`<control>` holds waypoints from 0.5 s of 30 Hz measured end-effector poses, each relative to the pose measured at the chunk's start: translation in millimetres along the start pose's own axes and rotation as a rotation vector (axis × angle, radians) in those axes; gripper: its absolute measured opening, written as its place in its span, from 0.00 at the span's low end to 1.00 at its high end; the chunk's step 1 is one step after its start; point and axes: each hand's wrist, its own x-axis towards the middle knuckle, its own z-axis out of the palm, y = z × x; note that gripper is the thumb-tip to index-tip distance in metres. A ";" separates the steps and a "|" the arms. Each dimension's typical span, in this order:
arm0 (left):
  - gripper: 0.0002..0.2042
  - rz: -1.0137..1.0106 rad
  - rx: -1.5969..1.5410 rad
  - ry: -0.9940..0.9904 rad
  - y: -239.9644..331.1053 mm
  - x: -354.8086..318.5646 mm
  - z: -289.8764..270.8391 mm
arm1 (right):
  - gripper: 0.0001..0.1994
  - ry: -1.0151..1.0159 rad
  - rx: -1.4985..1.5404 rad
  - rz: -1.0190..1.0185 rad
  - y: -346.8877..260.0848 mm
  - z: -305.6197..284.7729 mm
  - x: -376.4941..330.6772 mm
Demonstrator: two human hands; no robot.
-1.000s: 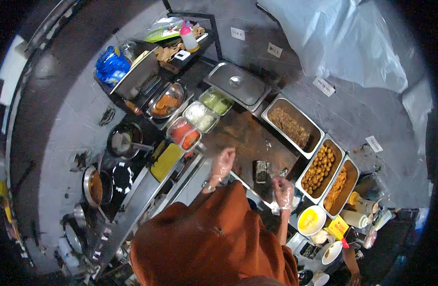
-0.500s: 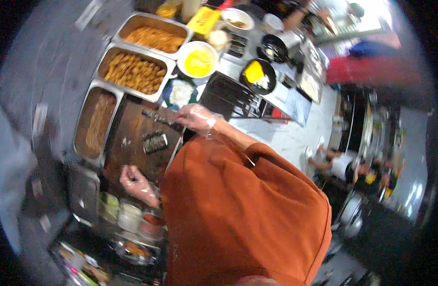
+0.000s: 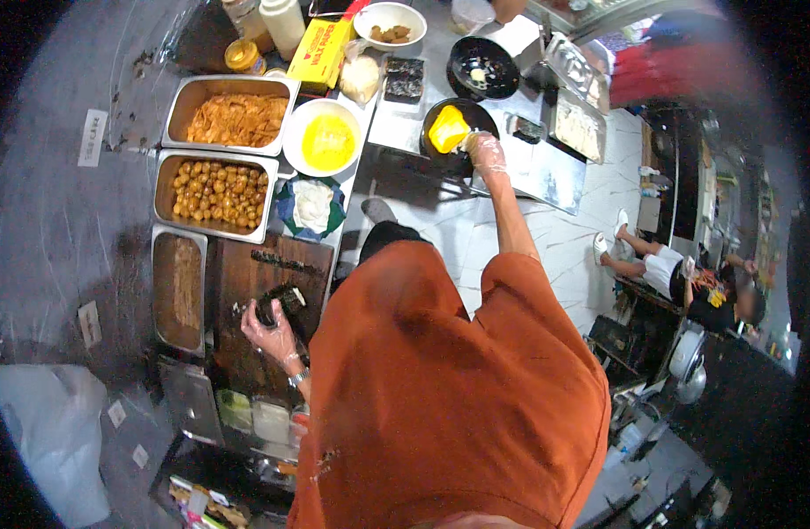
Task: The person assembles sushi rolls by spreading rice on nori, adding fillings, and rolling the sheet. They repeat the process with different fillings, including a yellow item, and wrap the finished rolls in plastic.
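My left hand [image 3: 271, 337], in a clear plastic glove and wearing a wrist band, has its fingers around the near left end of a dark seaweed roll [image 3: 292, 299] on the brown cutting board [image 3: 246, 357]. Beyond that roll lies a narrow dark seaweed strip [image 3: 288, 263]. Stretched out to the right, my gloved right hand [image 3: 487, 155] is at the edge of a black frying pan [image 3: 434, 152]. A bright yellow piece of food [image 3: 447, 130], egg-like, lies in this pan. My right fingers look drawn together over something whitish, too small to make out.
Steel trays of orange shredded food [image 3: 233, 121], round brown pieces [image 3: 220, 189] and brown strips [image 3: 185, 282] line the left. A bowl of yellow liquid [image 3: 327, 143] stands beside a folded cloth [image 3: 312, 208]. Another black pan [image 3: 482, 69] is farther off. A person [image 3: 678, 278] is at right.
My right hand has left the seaweed strip on the board and reached right to the frying pan. My left hand has moved forward onto the seaweed roll. The head view has shifted.
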 end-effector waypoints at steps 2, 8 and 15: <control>0.26 -0.009 0.084 -0.004 5.9 8.5 9.3 | 0.06 0.144 -0.624 -0.036 43.5 44.6 -21.0; 0.24 -0.070 0.016 0.059 3.5 -8.3 5.6 | 0.15 -0.068 0.002 -0.213 25.3 -5.0 11.2; 0.37 -0.077 0.066 -0.020 11.3 -13.5 14.5 | 0.13 -0.135 0.370 0.147 1.8 -75.6 10.8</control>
